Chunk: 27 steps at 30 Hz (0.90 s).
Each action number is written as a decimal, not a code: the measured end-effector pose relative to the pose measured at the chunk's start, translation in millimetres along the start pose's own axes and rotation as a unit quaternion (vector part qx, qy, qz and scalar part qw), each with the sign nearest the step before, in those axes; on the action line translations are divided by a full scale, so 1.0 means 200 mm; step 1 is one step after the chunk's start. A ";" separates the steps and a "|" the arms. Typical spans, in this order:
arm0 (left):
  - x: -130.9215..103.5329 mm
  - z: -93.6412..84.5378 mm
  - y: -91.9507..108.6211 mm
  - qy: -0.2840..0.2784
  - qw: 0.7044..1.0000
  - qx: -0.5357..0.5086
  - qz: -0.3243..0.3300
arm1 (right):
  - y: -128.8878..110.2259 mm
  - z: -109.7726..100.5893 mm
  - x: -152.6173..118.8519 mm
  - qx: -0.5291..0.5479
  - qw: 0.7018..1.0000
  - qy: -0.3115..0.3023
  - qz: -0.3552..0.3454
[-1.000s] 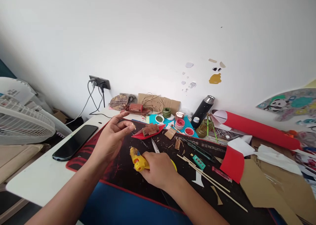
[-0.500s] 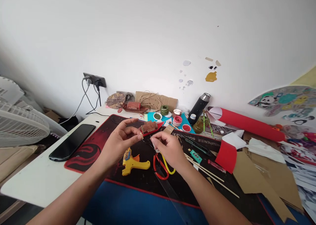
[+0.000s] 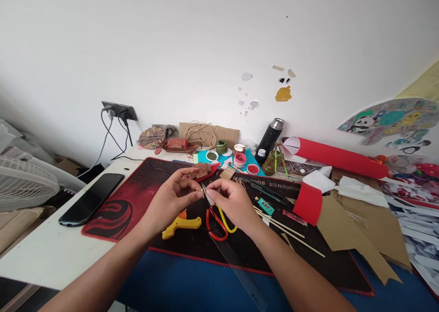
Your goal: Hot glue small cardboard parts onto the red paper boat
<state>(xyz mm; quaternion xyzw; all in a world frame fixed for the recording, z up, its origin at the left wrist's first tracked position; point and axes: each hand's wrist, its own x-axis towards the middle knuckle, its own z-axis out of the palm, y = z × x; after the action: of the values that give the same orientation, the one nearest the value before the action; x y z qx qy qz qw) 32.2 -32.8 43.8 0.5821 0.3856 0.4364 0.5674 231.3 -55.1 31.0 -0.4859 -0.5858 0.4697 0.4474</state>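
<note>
The left hand (image 3: 180, 194) is pinching a small pale piece (image 3: 202, 191) between thumb and index finger. The right hand (image 3: 235, 202) is facing it, fingertips together; whether it is gripping anything cannot be told. Both forearms are angling inward. Scissors (image 3: 224, 221) are lying below the fingertips, a glue gun (image 3: 183, 224) beside the left wrist. A red boat model (image 3: 203, 170) is sitting just beyond the left hand. Bare mat (image 3: 137, 191) is extending leftward toward a smartphone (image 3: 92, 198); a ruler (image 3: 236, 259) is crossing its front edge. Wooden sticks (image 3: 293, 236) are bordering the right forearm.

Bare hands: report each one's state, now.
Left hand: closed, seemingly pinching a tiny pale sliver.
Right hand: pinched closed; whether holding anything cannot be told.
</note>
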 end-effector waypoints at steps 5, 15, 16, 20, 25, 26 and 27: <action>0.01 0.03 -0.01 0.003 1.000 0.002 -0.007 | 0.01 -0.02 -0.02 0.024 1.000 -0.014 0.013; 0.03 0.08 -0.03 -0.020 0.999 -0.009 -0.031 | 0.05 -0.07 -0.04 0.053 0.998 -0.030 0.022; 0.03 0.09 -0.03 -0.020 0.999 -0.009 -0.033 | 0.05 -0.08 -0.04 0.053 0.998 -0.030 0.020; 0.03 0.11 -0.03 -0.016 0.999 0.003 -0.038 | 0.06 -0.08 -0.06 0.056 0.998 -0.021 0.017; 0.03 0.12 -0.06 -0.014 0.999 0.005 -0.038 | 0.07 -0.08 -0.06 0.057 0.998 -0.018 0.019; 0.03 0.12 -0.06 -0.013 0.999 0.006 -0.037 | 0.07 -0.08 -0.06 0.059 0.998 -0.018 0.020; 0.03 0.12 -0.07 -0.014 0.999 0.008 -0.037 | 0.08 -0.08 -0.06 0.062 0.998 -0.018 0.022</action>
<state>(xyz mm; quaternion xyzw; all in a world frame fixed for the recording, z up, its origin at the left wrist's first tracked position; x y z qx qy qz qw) 57.9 -33.3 30.6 0.5780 0.4024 0.4044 0.5835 251.0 -64.8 17.9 -0.4617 -0.5528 0.5231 0.4556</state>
